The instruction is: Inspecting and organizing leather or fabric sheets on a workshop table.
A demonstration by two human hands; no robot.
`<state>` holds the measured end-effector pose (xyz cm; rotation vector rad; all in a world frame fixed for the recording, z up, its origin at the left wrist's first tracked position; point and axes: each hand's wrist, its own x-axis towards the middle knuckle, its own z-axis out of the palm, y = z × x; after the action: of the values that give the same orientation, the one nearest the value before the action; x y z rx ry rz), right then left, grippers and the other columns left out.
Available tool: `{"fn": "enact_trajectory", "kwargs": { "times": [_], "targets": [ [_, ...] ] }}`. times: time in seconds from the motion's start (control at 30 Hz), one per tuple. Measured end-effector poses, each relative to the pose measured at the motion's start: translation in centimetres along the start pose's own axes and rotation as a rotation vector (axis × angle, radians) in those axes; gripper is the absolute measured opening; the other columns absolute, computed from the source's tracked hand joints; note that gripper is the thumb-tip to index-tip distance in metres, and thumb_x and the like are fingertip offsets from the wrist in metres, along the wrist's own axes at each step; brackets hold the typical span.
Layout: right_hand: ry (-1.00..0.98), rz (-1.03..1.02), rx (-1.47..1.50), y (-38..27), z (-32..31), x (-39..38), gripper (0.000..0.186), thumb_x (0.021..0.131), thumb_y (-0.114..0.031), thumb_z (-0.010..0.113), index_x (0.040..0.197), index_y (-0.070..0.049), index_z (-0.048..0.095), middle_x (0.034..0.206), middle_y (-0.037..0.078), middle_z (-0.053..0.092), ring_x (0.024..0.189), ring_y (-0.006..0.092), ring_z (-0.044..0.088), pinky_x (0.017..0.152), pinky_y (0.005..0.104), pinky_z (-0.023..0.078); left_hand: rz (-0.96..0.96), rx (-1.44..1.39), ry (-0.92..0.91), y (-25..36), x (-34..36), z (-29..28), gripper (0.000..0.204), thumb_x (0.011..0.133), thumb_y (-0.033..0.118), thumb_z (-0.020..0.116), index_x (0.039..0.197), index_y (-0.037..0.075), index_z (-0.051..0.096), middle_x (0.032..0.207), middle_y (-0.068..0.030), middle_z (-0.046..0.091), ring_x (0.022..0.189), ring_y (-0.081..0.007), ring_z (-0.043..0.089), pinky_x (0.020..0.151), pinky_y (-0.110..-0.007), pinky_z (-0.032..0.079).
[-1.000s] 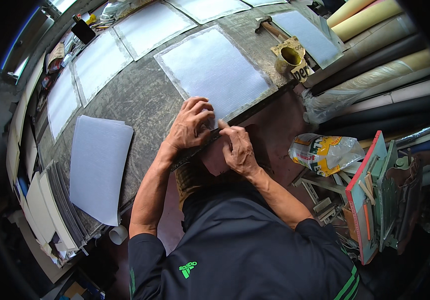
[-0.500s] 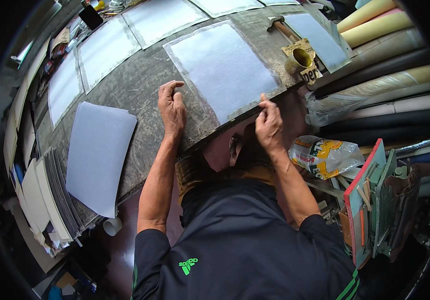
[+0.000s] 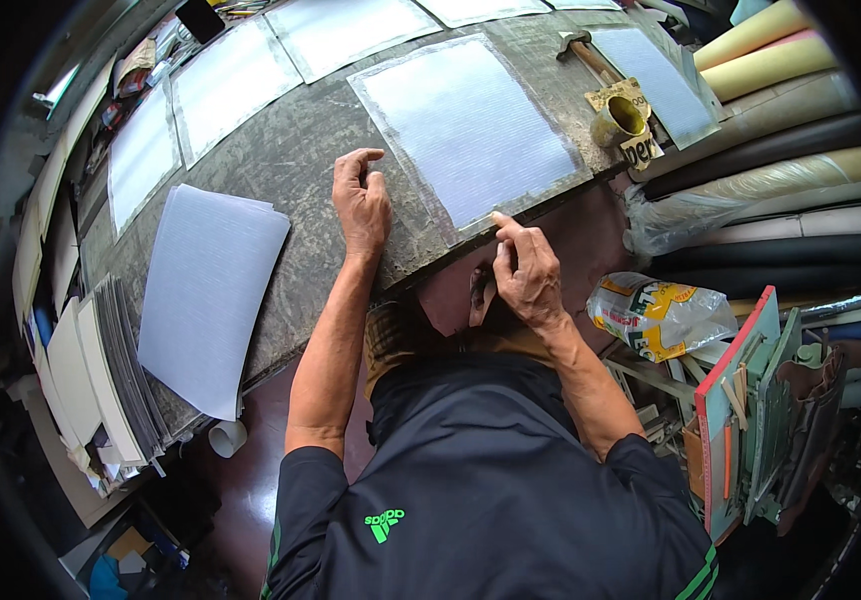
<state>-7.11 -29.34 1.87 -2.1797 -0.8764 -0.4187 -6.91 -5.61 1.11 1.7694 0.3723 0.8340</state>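
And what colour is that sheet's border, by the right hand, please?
Grey border, shown in the head view.

The central white sheet looks papery and ribbed, the tabletop rough, the bag glossy plastic.

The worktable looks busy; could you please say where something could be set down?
The widest bare patch of the worktable lies between the stacked sheets and the left hand; a narrower strip separates that hand from the grey-edged sheet. At right, the hammer and pot crowd it.
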Motion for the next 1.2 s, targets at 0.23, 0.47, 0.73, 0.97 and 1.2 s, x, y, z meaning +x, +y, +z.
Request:
{"fn": "enact_trajectory", "kwargs": {
  "times": [0.23,0.47,0.73,0.97,1.2],
  "targets": [
    [-0.241,-0.329,-0.182,-3.1,1.3,-0.5,0.017,0.082,-0.006,0.055,0.098,-0.002,0.059,0.124,0.015,0.063,0.080,0.0246,0.059,0.071,0.0369,0.046,-0.025,-0.064,0.091,0.5,-0.8,-0.4,0.029,0.083,-0.008,0.048,0.107,-0.001,0.062,0.101,-0.0071,0.056,0.096,-0.0161,0.058,0.088,-0.028,0.049],
    [-0.120,-0.158,0.104,-1.4,0.5,0.2,0.025,0.076,0.003,0.059,0.101,-0.001,0.059,0.116,0.015,0.065,0.072,0.0278,0.059,0.070,0.0387,0.049,-0.542,-0.524,0.013,4.3,-3.9,-2.0,0.037,0.087,-0.004,0.050,0.124,-0.006,0.049,0.117,-0.0165,0.055,0.105,-0.0235,0.058,0.090,-0.036,0.051],
    [-0.067,-0.019,-0.382,9.2,-4.5,1.6,0.027,0.084,-0.005,0.052,0.109,-0.004,0.063,0.131,0.007,0.060,0.081,0.0235,0.060,0.072,0.0373,0.046,-0.855,-0.728,-0.083,7.3,-5.0,-2.7,0.052,0.087,0.001,0.051,0.134,-0.011,0.034,0.132,-0.0266,0.044,0.126,-0.0379,0.046,0.104,-0.048,0.044],
    [-0.153,-0.125,-0.572,7.6,-4.1,1.9,0.018,0.083,-0.007,0.054,0.101,-0.005,0.058,0.130,0.013,0.060,0.075,0.0232,0.059,0.071,0.0368,0.046,-0.993,-0.857,-0.104,5.6,-3.4,-2.2,0.061,0.085,0.001,0.054,0.137,-0.013,0.025,0.139,-0.0326,0.031,0.130,-0.0445,0.041,0.107,-0.053,0.041],
    [-0.042,-0.081,-0.124,8.1,-4.3,1.5,0.022,0.077,0.002,0.061,0.098,-0.005,0.057,0.084,0.015,0.059,0.076,0.0319,0.061,0.070,0.0388,0.050,-1.112,-0.841,-0.148,5.5,-1.9,-1.4,0.046,0.086,0.006,0.056,0.125,-0.007,0.036,0.140,-0.0282,0.035,0.127,-0.0389,0.046,0.097,-0.042,0.048]
  ]
}}
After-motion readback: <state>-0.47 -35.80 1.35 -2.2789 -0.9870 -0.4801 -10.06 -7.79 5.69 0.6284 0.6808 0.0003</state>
